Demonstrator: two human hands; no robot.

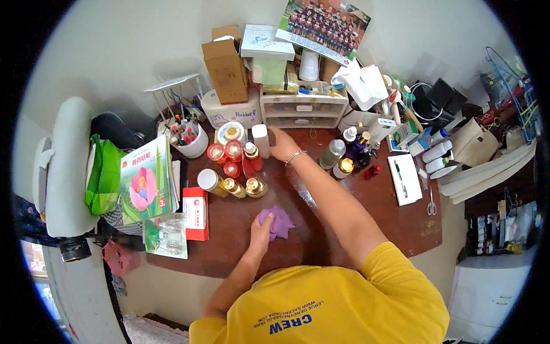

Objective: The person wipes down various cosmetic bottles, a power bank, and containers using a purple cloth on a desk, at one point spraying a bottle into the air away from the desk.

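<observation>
Two hands | left hand (260, 226) pressed flat on purple cloth (279, 221) | right hand (282, 144) grasping white bottle (262, 140)

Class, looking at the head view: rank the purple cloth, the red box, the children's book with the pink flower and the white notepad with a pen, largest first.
1. Children's book
2. White notepad
3. Red box and purple cloth: they look about alike, and the left hand covers part of the cloth, so unranked.

A red-and-white carton (196, 213) lies at the desk's left; a brown cardboard box (226, 70) stands behind
</observation>
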